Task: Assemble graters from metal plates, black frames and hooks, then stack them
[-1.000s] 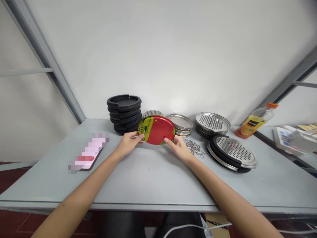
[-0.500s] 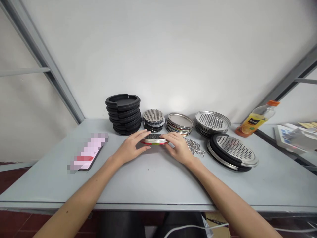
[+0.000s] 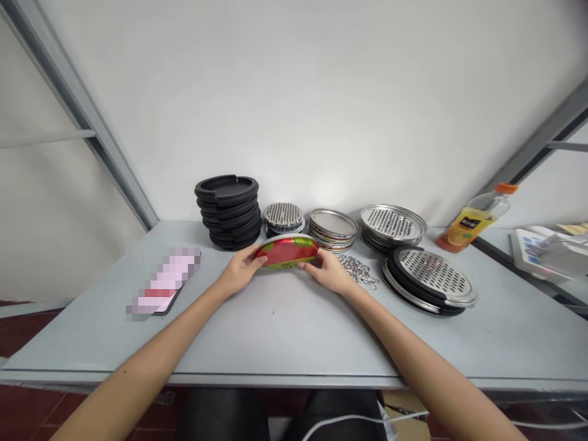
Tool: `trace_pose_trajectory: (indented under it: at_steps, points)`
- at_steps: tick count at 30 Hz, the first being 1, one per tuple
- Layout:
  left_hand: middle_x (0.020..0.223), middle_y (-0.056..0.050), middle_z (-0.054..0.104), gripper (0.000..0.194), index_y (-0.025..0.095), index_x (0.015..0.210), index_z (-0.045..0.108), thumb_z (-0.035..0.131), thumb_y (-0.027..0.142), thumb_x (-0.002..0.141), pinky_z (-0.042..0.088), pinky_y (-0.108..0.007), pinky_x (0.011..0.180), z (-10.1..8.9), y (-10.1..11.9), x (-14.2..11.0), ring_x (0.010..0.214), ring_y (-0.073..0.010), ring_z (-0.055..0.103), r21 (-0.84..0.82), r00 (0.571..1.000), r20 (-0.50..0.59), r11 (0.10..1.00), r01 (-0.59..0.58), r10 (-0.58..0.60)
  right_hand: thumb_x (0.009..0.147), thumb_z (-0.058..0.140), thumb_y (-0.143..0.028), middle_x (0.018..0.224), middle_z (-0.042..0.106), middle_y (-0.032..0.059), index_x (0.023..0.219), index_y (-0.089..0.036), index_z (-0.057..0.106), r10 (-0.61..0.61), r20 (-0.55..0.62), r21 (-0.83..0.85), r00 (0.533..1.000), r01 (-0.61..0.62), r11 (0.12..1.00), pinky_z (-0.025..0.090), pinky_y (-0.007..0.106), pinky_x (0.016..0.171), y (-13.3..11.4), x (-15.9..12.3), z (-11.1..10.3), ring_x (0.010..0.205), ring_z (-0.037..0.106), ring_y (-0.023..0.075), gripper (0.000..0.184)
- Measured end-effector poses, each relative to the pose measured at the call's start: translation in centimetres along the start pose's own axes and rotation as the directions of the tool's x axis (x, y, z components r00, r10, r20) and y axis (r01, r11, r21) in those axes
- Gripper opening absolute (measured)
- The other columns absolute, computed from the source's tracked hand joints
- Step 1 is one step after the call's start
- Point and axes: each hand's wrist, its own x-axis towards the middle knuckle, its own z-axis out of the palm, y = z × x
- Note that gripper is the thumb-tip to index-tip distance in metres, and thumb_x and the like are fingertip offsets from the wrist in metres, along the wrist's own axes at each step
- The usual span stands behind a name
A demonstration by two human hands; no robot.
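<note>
Between my hands is a round metal disc (image 3: 285,252) with a glossy red and green face tilted toward me. My left hand (image 3: 240,270) grips its left edge, thumb on the coloured face. At the right edge my right hand (image 3: 331,271) pinches it, thumb low on the face. Just behind it stands a small stack of round grater plates (image 3: 283,214). A stack of round metal plates (image 3: 333,222) is close to my right hand, as is a pile of small metal chains (image 3: 361,271). The disc's far side is hidden.
Black ring-shaped bases (image 3: 227,211) are stacked at the back left. Larger grater plates (image 3: 394,225) stand at the back right, with black-rimmed graters (image 3: 432,278) in front. A juice bottle (image 3: 475,217) leans farther right. A phone (image 3: 169,285) lies at left on the grey table (image 3: 275,343).
The disc has been tipped up, so its red and green face now shows instead of only its rim and dark top. Both thumbs have moved onto that face.
</note>
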Motion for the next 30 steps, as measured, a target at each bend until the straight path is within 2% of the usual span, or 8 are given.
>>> trace_pose_trajectory:
  at_steps: [5,10,12,15,18,20,24,30]
  points:
    - [0.119,-0.011,0.065,0.053,0.018,0.123,0.057,0.06,0.053,0.084,0.054,-0.041,0.088,-0.3,-0.5,0.3,0.101,-0.0244,0.065,-0.332,0.984,0.021,0.927,0.172,-0.175,0.081,0.064,-0.044,0.099,0.071,0.0057,0.108,-0.018,0.064,-0.025,0.039,0.307,0.999,0.012,0.952,0.053,0.038,0.085,-1.0,0.1,0.4,0.09,0.066,0.0204,0.037]
    - [0.125,-0.014,0.062,0.06,0.018,0.126,0.056,0.062,0.057,0.081,0.053,-0.043,0.09,-0.7,0.5,0.4,0.109,-0.0278,0.062,-0.351,0.974,0.077,0.908,0.228,-0.215,0.081,0.064,-0.045,0.086,0.07,0.0044,0.1,-0.018,0.064,-0.038,-0.039,0.352,0.999,0.049,0.935,0.055,0.033,0.074,-2.2,0.0,0.6,0.078,0.065,0.0174,0.034]
    - [0.127,-0.014,0.061,0.058,0.018,0.126,0.056,0.064,0.054,0.081,0.05,-0.044,0.095,-0.8,0.9,0.5,0.112,-0.0282,0.06,-0.378,0.976,0.107,0.9,0.219,-0.192,0.084,0.061,-0.042,0.092,0.07,0.0058,0.101,-0.017,0.064,-0.084,-0.107,0.266,0.991,0.11,0.958,0.054,0.034,0.078,-2.4,-0.1,0.4,0.084,0.065,0.0188,0.03]
    - [0.13,-0.014,0.059,0.058,0.018,0.126,0.056,0.066,0.052,0.08,0.043,-0.046,0.103,-1.1,1.4,0.6,0.119,-0.0285,0.056,-0.391,0.98,0.105,0.9,0.195,-0.166,0.087,0.056,-0.034,0.101,0.07,0.0066,0.106,-0.019,0.064,-0.186,-0.205,-0.042,0.961,0.181,0.983,0.052,0.034,0.08,-2.4,-0.5,-0.2,0.09,0.064,0.0211,0.025]
    - [0.132,-0.015,0.056,0.06,0.017,0.125,0.058,0.067,0.054,0.078,0.038,-0.046,0.107,-1.5,1.5,0.6,0.123,-0.0296,0.052,-0.291,0.989,0.061,0.945,0.147,-0.135,0.087,0.054,-0.023,0.109,0.069,0.0069,0.113,-0.021,0.062,-0.354,-0.19,-0.361,0.916,0.27,0.893,0.05,0.038,0.085,-2.3,-1.1,-0.5,0.098,0.063,0.0234,0.027]
    - [0.133,-0.016,0.055,0.065,0.016,0.126,0.057,0.067,0.057,0.077,0.038,-0.046,0.107,-1.5,1.3,0.5,0.123,-0.031,0.051,-0.199,0.994,0.064,0.975,0.102,-0.091,0.086,0.052,-0.017,0.115,0.067,0.0069,0.117,-0.022,0.06,-0.452,-0.127,-0.484,0.883,0.342,0.805,0.048,0.04,0.091,-2.2,-1.3,-0.6,0.105,0.061,0.0237,0.033]
    - [0.136,-0.018,0.052,0.072,0.015,0.131,0.053,0.069,0.057,0.074,0.036,-0.046,0.108,-1.2,1.0,0.5,0.126,-0.032,0.049,-0.054,0.994,0.105,0.998,0.03,-0.024,0.086,0.051,-0.013,0.115,0.068,0.0057,0.119,-0.024,0.059,-0.502,-0.079,-0.569,0.861,0.375,0.732,0.047,0.04,0.092,-1.9,-1.4,-0.5,0.107,0.06,0.0229,0.036]
    - [0.141,-0.013,0.049,0.054,0.02,0.124,0.06,0.069,0.047,0.078,0.035,-0.046,0.11,-0.7,1.4,0.0,0.131,-0.0299,0.045,0.29,0.997,0.035,0.954,-0.078,0.071,0.085,0.053,-0.014,0.113,0.069,0.0053,0.117,-0.024,0.06,-0.467,-0.064,-0.612,0.882,0.335,0.716,0.047,0.042,0.09,-1.8,-1.3,-0.5,0.105,0.06,0.0243,0.034]
